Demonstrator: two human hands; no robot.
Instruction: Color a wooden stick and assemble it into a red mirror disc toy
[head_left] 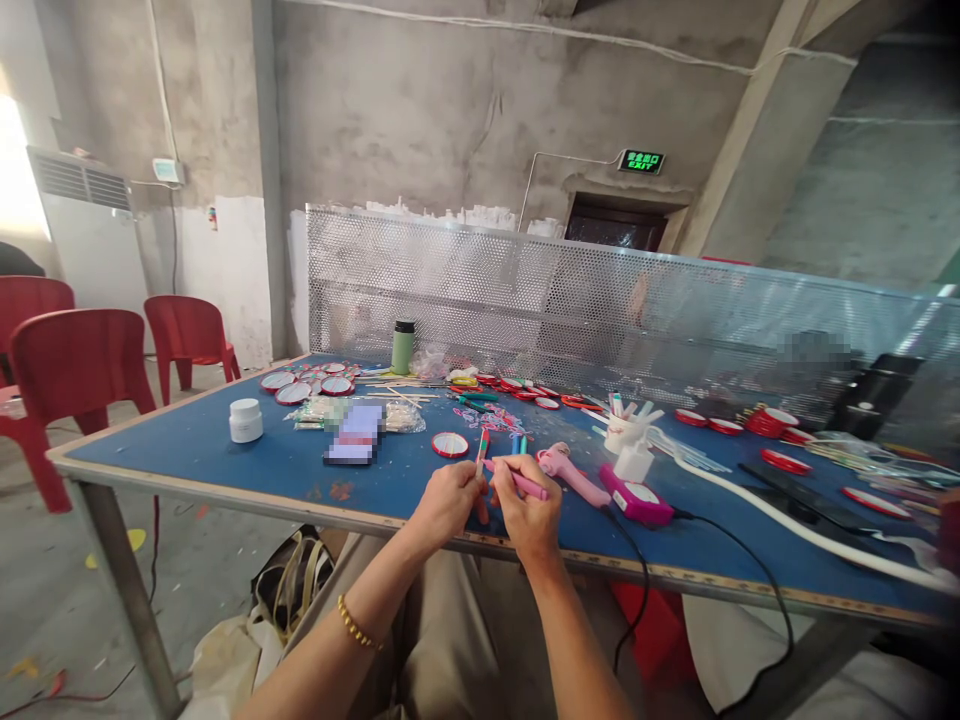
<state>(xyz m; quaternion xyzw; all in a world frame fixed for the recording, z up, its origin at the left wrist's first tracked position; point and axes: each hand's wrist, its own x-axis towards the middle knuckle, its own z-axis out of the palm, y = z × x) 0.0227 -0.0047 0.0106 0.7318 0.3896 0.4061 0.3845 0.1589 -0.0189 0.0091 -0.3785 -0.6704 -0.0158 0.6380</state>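
Close to the table's front edge, my left hand (448, 502) pinches a thin strip with a red and green upper part (483, 442) that points up and away. Its lower end is hidden by my fingers. My right hand (531, 510) grips a pink marker (531, 487) like a pen, its tip against or very near the strip; contact is too small to tell. Just beyond my hands lies a red-rimmed round disc (450, 444). Blue-green pens (519, 444) lie right behind my right hand, with a pink hand tool (574, 478) to its right.
On the blue table (285, 475) stand a white jar (245, 421), a phone (355, 434) on bagged sticks and a green bottle (403, 347). Right of my hands are a magenta box (637, 496) with a black cable and a white hose (780, 512). A perforated metal screen (450, 285) closes the back.
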